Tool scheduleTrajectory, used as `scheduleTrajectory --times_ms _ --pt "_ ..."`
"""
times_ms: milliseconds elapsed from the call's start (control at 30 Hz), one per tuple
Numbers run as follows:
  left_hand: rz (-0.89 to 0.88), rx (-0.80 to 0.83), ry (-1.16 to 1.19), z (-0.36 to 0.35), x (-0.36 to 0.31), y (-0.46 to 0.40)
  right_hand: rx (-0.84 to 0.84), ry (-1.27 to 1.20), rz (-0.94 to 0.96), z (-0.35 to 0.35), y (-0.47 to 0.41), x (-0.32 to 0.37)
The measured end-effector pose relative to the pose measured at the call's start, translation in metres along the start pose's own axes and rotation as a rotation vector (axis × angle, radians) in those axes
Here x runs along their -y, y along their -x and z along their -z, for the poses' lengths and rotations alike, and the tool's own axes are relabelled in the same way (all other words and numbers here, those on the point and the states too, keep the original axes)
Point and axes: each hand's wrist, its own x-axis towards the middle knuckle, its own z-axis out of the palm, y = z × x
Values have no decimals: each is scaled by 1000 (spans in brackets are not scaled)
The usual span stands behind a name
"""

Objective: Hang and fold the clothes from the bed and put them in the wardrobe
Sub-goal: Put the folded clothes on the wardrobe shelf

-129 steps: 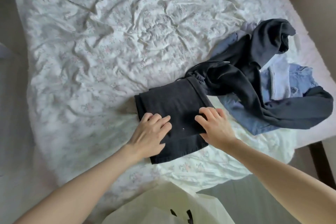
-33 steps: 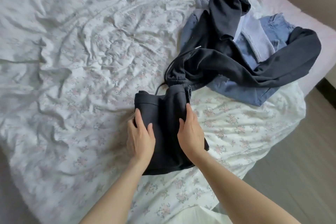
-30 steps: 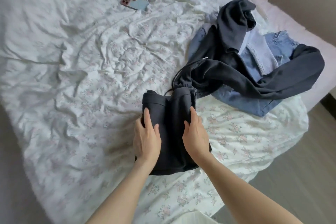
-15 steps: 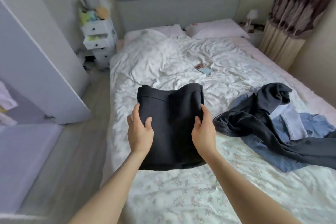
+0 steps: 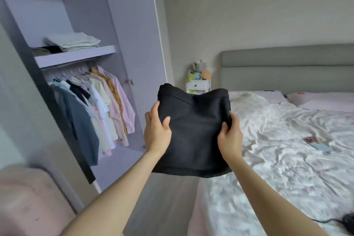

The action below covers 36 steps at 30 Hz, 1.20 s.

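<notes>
A folded black garment (image 5: 193, 130) is held up in the air between my hands, over the floor beside the bed (image 5: 277, 159). My left hand (image 5: 156, 130) grips its left edge with the thumb on top. My right hand (image 5: 229, 138) grips its right edge the same way. The open wardrobe (image 5: 122, 25) stands at the left, with folded clothes (image 5: 72, 41) on its shelf (image 5: 76, 56) and several shirts hanging (image 5: 92, 109) on the rail below. A dark scrap of another garment (image 5: 347, 222) shows at the bed's lower right corner.
A phone (image 5: 319, 144) lies on the rumpled white sheet. Small white drawers (image 5: 198, 85) with soft toys stand by the grey headboard (image 5: 287, 67). A pink seat (image 5: 28, 201) is at the lower left. The wardrobe door (image 5: 138, 48) is swung open.
I lifted the folded black garment off the bed with both hands. The view has turned left from the bed toward the open wardrobe.
</notes>
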Motion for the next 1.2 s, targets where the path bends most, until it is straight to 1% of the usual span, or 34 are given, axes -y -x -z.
scheduleTrajectory --times_ms 133,233,367,500,667,833,867,933,1033,1200 --pt "-78 -76 -28 68 30 -70 -1 -112 85 -96 -18 42" --pt "-126 -160 -86 110 49 -121 -5 -185 99 -160 -33 75" --pt "-161 -246 -109 138 70 -182 -11 -227 160 -224 -59 104" --pt "-148 -331 -126 135 89 -236 -23 -242 202 -274 -102 113" --pt "-121 -475 -135 112 113 -305 17 -288 269 -340 -176 114" --pt "-151 -574 -151 89 138 -411 105 -383 337 -422 -271 113" --pt "-175 -606 -155 84 140 -448 133 -411 352 -448 -304 118" --pt "-186 -611 -153 86 144 -484 159 -463 356 -474 -332 124" --pt "-188 -666 -181 90 151 -543 215 -529 396 -525 -380 141" --pt "-218 -795 -225 130 174 -617 318 -616 473 -622 -426 185"
